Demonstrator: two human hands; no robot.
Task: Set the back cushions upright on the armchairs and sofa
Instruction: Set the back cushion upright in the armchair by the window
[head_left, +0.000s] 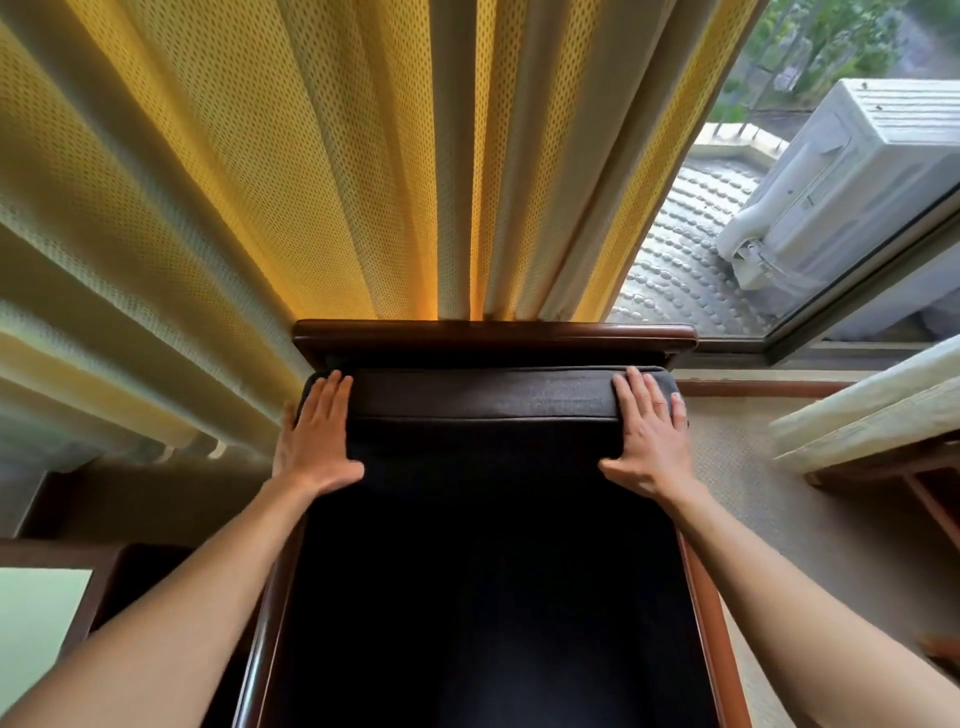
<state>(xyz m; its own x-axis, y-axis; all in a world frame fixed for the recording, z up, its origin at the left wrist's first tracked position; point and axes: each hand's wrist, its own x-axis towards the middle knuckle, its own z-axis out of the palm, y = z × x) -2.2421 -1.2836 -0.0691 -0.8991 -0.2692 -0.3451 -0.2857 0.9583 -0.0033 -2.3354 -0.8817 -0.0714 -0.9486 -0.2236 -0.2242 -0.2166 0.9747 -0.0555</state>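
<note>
Up close, left hand (317, 436) and right hand (647, 436) flat, fingers spread, on back cushion (483, 397), curtain (311, 182) just behind armchair (493, 335).

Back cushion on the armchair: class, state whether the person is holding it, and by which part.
Both hands lie flat and open on the back cushion: left hand at its upper left corner, right hand at its upper right corner. Pressing, not gripping.
</note>
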